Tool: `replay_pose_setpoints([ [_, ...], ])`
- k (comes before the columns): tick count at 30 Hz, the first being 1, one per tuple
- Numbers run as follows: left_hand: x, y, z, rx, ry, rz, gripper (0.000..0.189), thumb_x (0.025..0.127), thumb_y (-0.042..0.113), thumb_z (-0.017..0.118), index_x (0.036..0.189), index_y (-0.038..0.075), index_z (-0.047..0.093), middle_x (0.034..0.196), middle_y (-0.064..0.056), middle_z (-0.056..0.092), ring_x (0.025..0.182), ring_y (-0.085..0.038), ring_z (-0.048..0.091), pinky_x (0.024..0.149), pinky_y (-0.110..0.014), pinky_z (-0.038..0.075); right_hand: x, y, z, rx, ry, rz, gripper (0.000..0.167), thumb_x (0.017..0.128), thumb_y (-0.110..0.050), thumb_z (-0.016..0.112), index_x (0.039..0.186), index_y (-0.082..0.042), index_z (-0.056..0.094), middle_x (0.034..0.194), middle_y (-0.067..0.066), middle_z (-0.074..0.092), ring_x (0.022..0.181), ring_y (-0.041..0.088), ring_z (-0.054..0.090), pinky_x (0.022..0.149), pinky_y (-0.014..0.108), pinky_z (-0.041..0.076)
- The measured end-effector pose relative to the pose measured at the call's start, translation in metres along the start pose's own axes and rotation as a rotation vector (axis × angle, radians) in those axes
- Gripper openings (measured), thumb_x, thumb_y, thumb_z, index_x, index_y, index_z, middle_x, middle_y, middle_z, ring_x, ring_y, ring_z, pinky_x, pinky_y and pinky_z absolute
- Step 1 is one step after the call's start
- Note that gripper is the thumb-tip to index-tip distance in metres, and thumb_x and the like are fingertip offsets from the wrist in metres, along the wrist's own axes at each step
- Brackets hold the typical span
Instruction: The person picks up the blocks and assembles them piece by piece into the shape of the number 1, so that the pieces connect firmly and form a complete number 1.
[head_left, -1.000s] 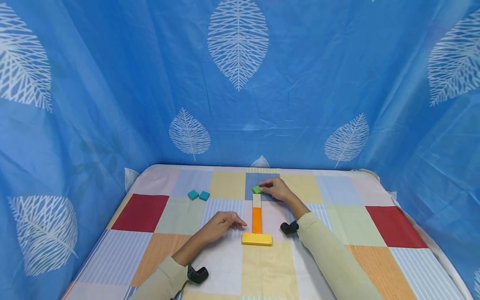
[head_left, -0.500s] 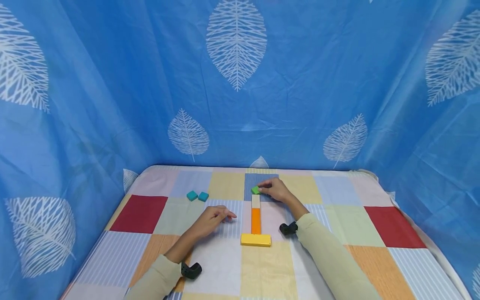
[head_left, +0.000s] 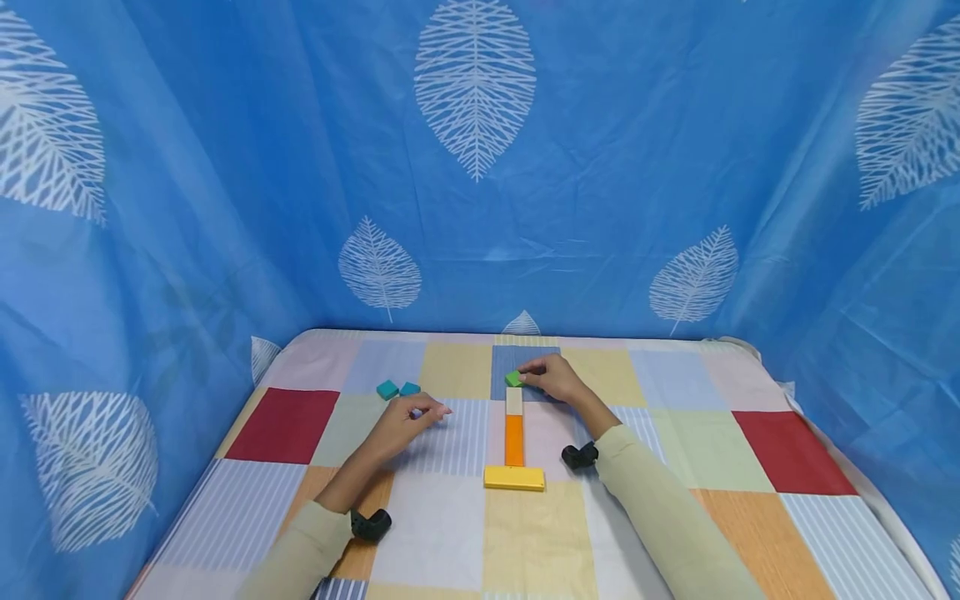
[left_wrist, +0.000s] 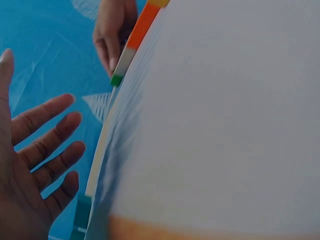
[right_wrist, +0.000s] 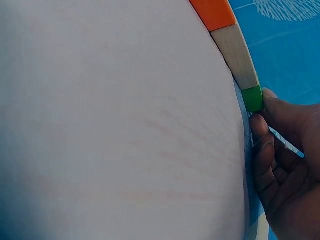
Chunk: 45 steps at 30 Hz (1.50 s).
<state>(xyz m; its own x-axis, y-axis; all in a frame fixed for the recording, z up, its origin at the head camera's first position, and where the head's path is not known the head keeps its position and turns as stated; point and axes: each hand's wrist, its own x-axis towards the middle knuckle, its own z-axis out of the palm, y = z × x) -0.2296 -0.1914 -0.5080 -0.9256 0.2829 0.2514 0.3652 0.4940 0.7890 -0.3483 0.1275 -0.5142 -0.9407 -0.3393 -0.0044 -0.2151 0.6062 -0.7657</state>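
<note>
Patchwork cloth (head_left: 540,550) under everything. Right arm reaches far up it from bottom right, forearm slanting in to centre. Left arm comes in from bottom left, angled up and inward, shorter reach. Vs 1 s ago: left hand (head_left: 408,421) has pulled away from beside the orange block (head_left: 513,440), now up-left, near two teal blocks (head_left: 387,389) and partly overlapping one in head view. Right hand (head_left: 552,377) basically unmoved. Left: fingers spread, holding nothing. Right: thumb and fingertips pinching green block (head_left: 513,379), which sits at the far end of the pale block (head_left: 513,402). Pale butts onto orange, orange onto the crosswise yellow block (head_left: 513,478).
</note>
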Motion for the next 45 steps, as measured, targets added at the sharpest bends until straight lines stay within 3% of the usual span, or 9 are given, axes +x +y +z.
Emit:
replay_pose_setpoints([
  [6, 0.005, -0.006, -0.015, 0.054, 0.061, 0.021, 0.031, 0.089, 0.034, 0.080, 0.110, 0.012, 0.079, 0.102, 0.002, 0.072, 0.086, -0.020, 0.061, 0.074, -0.037, 0.051, 0.000, -0.001, -0.002, 0.005, -0.005, 0.008, 0.026, 0.097, -0.022, 0.070, 0.118, -0.007, 0.076, 0.113, 0.011, 0.073, 0.087, 0.021, 0.061, 0.065, 0.029, 0.051],
  [15, 0.016, -0.018, -0.032, 0.165, 0.122, 0.104, 0.043, 0.078, 0.018, 0.090, 0.115, 0.001, 0.075, 0.112, -0.012, 0.069, 0.091, -0.030, 0.065, 0.080, -0.046, 0.057, 0.000, -0.003, -0.001, 0.006, 0.001, 0.001, 0.024, 0.097, -0.020, 0.070, 0.116, -0.007, 0.077, 0.112, 0.010, 0.073, 0.092, 0.021, 0.062, 0.073, 0.031, 0.053],
  [20, 0.022, -0.022, -0.042, 0.220, 0.083, 0.105, 0.042, 0.077, 0.009, 0.089, 0.115, 0.000, 0.075, 0.111, -0.014, 0.068, 0.095, -0.033, 0.065, 0.082, -0.050, 0.057, -0.001, -0.003, -0.001, 0.010, -0.007, 0.008, 0.025, 0.097, -0.021, 0.071, 0.117, -0.007, 0.076, 0.113, 0.010, 0.073, 0.092, 0.021, 0.062, 0.075, 0.032, 0.054],
  [28, 0.032, -0.027, -0.053, 0.378, -0.030, 0.005, 0.039, 0.078, 0.007, 0.088, 0.114, 0.003, 0.076, 0.113, -0.013, 0.069, 0.108, -0.034, 0.060, 0.095, -0.051, 0.052, 0.000, -0.003, -0.001, 0.017, -0.006, 0.019, 0.025, 0.097, -0.020, 0.070, 0.117, -0.007, 0.076, 0.112, 0.009, 0.073, 0.090, 0.021, 0.061, 0.071, 0.030, 0.054],
  [33, 0.035, -0.027, -0.056, 0.424, -0.072, 0.031, 0.035, 0.077, 0.005, 0.088, 0.109, 0.001, 0.077, 0.109, -0.015, 0.071, 0.104, -0.035, 0.060, 0.089, -0.051, 0.053, 0.000, -0.002, -0.001, 0.021, -0.008, 0.017, 0.025, 0.097, -0.020, 0.070, 0.117, -0.006, 0.076, 0.114, 0.010, 0.073, 0.092, 0.021, 0.062, 0.072, 0.031, 0.054],
  [35, 0.035, -0.027, -0.056, 0.436, -0.077, 0.047, 0.033, 0.076, 0.003, 0.088, 0.108, 0.000, 0.077, 0.108, -0.015, 0.071, 0.102, -0.035, 0.060, 0.086, -0.051, 0.053, 0.000, -0.002, 0.000, 0.018, -0.008, 0.015, 0.025, 0.097, -0.020, 0.070, 0.118, -0.007, 0.076, 0.114, 0.010, 0.073, 0.092, 0.021, 0.062, 0.072, 0.031, 0.055],
  [45, 0.039, -0.032, -0.052, 0.426, -0.047, 0.014, 0.030, 0.077, -0.001, 0.086, 0.105, -0.001, 0.078, 0.104, -0.015, 0.074, 0.100, -0.035, 0.063, 0.091, -0.052, 0.051, -0.002, -0.002, -0.001, 0.019, -0.008, 0.015, 0.025, 0.097, -0.021, 0.071, 0.118, -0.007, 0.076, 0.114, 0.009, 0.073, 0.092, 0.021, 0.062, 0.072, 0.032, 0.055],
])
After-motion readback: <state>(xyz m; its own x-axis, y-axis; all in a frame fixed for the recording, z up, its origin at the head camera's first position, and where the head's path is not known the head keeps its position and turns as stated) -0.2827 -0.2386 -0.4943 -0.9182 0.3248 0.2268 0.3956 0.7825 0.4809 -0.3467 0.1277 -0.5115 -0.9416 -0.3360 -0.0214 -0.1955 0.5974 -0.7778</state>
